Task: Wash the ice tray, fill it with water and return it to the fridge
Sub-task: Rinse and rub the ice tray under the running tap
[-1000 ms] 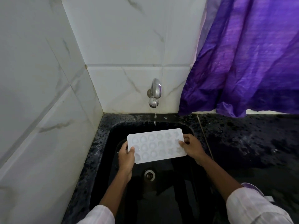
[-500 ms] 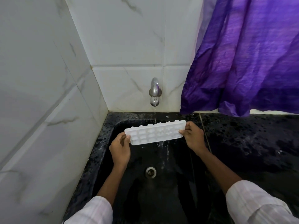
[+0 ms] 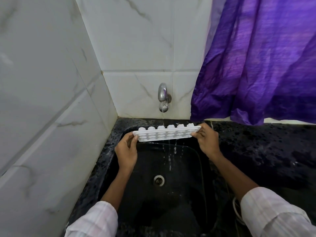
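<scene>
I hold a white ice tray [image 3: 165,133] over the back of the black sink [image 3: 203,161], just below the chrome tap [image 3: 163,98]. The tray is turned over, its moulded cup bottoms facing up and toward me. My left hand [image 3: 126,152] grips its left end and my right hand [image 3: 206,141] grips its right end. A thin stream of water runs from the tap onto the tray, and water drips from the tray's lower edge into the sink.
The sink drain [image 3: 159,180] sits below the tray. A wet black speckled counter [image 3: 263,151] runs to the right. A purple curtain [image 3: 256,65] hangs over the counter's back edge. White marble-tiled walls [image 3: 47,100] close in the left side and the back.
The tray was face up and low in the sink. I have lifted it toward the tap and flipped it over, and water now pours off it.
</scene>
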Action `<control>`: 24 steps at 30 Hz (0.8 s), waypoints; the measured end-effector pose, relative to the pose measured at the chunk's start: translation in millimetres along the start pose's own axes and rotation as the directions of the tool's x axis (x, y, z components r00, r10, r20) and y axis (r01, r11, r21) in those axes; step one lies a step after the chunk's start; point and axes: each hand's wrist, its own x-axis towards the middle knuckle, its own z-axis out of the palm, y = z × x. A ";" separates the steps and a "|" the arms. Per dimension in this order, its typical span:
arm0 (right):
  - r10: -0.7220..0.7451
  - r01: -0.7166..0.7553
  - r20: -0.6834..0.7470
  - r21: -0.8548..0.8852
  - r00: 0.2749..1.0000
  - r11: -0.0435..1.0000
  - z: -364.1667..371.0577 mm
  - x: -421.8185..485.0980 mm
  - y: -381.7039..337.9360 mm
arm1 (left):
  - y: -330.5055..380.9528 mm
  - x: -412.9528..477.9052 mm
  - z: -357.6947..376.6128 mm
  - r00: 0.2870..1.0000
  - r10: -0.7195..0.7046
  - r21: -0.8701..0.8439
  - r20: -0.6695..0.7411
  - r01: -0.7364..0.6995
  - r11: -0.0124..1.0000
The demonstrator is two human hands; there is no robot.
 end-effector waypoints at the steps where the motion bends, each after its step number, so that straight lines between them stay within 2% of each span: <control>1: -0.007 0.007 0.000 0.001 1.000 1.000 -1.3 0.9 -2.0 | 2.4 0.0 -0.7 1.000 0.006 0.007 -0.011 -0.006 1.000; 6: -0.085 0.085 -0.030 -0.014 0.996 0.996 -10.0 4.5 -18.2 | 19.2 1.1 -5.0 0.999 0.010 -0.088 -0.040 -0.014 0.996; 9: -0.148 0.147 -0.076 -0.022 0.986 0.989 -17.6 5.6 -34.2 | 31.0 2.0 -11.3 0.996 0.073 -0.120 -0.053 -0.079 0.990; 13: -0.230 0.249 -0.187 0.083 0.955 0.965 -26.0 -3.8 -64.0 | 47.4 0.3 -22.9 0.969 0.204 -0.127 -0.141 -0.222 0.967; 16: -0.277 0.307 -0.262 0.085 0.925 0.948 -23.5 -19.0 -72.1 | 46.4 -2.1 -27.1 0.950 0.262 -0.084 -0.172 -0.279 0.957; 18: -0.264 0.260 -0.169 -0.045 0.950 0.964 -15.7 -30.1 -60.7 | 35.5 -5.4 -26.8 0.964 0.218 -0.020 -0.149 -0.224 0.974; 20: -0.136 0.130 -0.023 -0.154 0.990 0.979 -5.2 -44.6 -41.7 | 21.7 -12.6 -26.7 0.973 0.161 0.034 -0.166 -0.158 0.987; 22: -0.041 0.034 -0.034 -0.167 0.999 0.985 2.2 -57.5 -26.0 | 13.8 -20.5 -25.3 0.982 0.121 0.028 -0.148 -0.118 0.993; 24: 0.066 -0.074 -0.067 -0.123 0.996 0.990 7.6 -69.7 -19.4 | 13.1 -28.0 -22.0 0.994 0.019 -0.063 -0.111 -0.026 0.998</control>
